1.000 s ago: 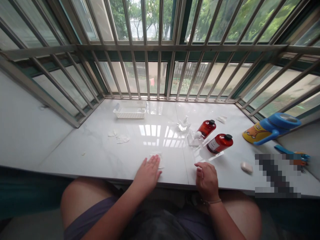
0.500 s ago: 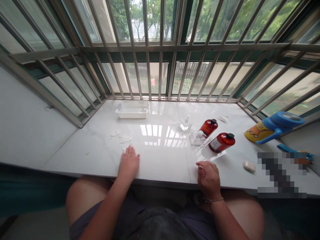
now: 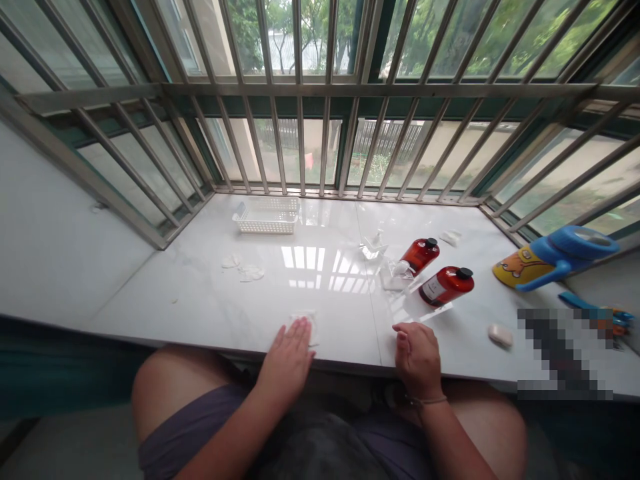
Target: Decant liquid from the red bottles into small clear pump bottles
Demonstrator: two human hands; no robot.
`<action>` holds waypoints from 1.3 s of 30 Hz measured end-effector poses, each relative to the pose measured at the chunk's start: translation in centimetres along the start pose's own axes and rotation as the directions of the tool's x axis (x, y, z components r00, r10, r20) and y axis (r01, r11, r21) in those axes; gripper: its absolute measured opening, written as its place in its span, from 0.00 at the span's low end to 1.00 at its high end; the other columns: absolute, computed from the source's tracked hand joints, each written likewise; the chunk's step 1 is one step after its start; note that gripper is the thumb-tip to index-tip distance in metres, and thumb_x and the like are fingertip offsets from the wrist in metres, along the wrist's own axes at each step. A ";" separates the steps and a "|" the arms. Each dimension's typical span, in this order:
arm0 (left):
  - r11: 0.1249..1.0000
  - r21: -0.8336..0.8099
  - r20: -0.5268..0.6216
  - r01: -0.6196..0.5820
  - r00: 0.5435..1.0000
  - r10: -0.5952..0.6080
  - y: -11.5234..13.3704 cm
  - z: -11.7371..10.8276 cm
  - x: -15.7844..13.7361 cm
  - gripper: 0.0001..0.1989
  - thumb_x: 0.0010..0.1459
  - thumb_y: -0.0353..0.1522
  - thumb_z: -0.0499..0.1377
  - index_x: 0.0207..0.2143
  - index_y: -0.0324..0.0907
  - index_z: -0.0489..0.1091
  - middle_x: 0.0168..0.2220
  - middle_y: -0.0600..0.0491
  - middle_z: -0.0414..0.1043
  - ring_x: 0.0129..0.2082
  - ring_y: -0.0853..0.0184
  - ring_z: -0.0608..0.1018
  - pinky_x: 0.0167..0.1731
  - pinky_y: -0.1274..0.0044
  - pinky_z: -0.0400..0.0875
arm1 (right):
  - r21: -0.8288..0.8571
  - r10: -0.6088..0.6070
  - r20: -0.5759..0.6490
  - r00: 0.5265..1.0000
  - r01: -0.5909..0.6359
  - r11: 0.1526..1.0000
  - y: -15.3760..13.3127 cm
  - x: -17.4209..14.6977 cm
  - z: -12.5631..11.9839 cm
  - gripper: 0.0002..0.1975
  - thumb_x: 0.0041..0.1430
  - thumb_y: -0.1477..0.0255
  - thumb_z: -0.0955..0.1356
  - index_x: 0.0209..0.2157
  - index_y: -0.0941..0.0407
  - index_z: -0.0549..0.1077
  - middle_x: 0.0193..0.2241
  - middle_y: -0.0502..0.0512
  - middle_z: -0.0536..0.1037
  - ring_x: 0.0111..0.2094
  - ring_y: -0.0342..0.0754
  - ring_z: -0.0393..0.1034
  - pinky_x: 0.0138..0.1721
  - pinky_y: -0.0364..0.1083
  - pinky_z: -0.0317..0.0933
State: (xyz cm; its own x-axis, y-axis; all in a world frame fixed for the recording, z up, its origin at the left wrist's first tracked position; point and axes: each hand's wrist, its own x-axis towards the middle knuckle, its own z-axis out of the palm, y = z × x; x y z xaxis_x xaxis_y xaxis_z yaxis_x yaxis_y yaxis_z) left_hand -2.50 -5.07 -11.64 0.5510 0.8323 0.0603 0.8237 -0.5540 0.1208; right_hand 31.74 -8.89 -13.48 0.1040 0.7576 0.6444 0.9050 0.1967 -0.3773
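Left hand [image 3: 288,353] lies flat on a thin white sheet [image 3: 313,329]; right hand [image 3: 419,357] curls into a loose fist.

Left hand [image 3: 287,353] lies flat on white sheet [image 3: 314,327], left of labelled bottle [image 3: 445,288]. Right hand [image 3: 418,357] curls loosely, nearside of bottle. Basket [image 3: 267,227] sits beyond bottle, leftward; jug [image 3: 543,260] right.

No text can be read: the lower red bottle [image 3: 456,283], right of the frame's middle, carries a white label [image 3: 431,290] whose print is too small; on the jug [image 3: 547,253], far right, a mark is unclear.
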 end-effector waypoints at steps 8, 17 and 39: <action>0.789 0.167 -0.065 0.591 0.805 -0.590 -16.1 -3.9 -3.6 0.33 0.75 0.37 0.38 0.69 0.23 0.63 0.71 0.27 0.62 0.71 0.41 0.68 0.66 0.45 0.62 | 0.001 -0.008 -0.012 1.000 0.008 1.000 -0.3 0.3 -0.1 0.09 0.73 0.71 0.63 0.44 0.53 0.75 0.39 0.58 0.81 0.46 0.58 0.71 0.53 0.57 0.63; 0.897 0.034 -0.174 0.440 0.887 -0.428 -10.9 -6.7 4.3 0.23 0.70 0.35 0.49 0.57 0.35 0.75 0.63 0.34 0.75 0.60 0.47 0.79 0.67 0.52 0.63 | 0.012 0.023 0.004 1.000 -0.023 1.000 -0.4 0.2 0.1 0.09 0.74 0.69 0.63 0.45 0.52 0.75 0.39 0.57 0.80 0.46 0.57 0.71 0.52 0.57 0.64; 0.823 -0.568 -0.121 -0.029 0.991 -0.048 6.0 -2.3 34.6 0.33 0.60 0.38 0.69 0.65 0.39 0.67 0.63 0.38 0.72 0.63 0.54 0.75 0.63 0.68 0.68 | 0.027 0.030 0.001 1.000 -0.030 0.999 -0.9 1.1 0.2 0.09 0.75 0.71 0.61 0.44 0.51 0.72 0.38 0.56 0.78 0.42 0.54 0.72 0.47 0.54 0.65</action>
State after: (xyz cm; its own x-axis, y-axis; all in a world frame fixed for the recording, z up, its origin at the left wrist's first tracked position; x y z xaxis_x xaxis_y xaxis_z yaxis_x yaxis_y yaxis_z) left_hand 21.20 20.44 -6.53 0.4903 0.8541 0.1737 0.5856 -0.4704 0.6602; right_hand 30.91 -8.09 -12.55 0.1306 0.7634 0.6325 0.8902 0.1906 -0.4138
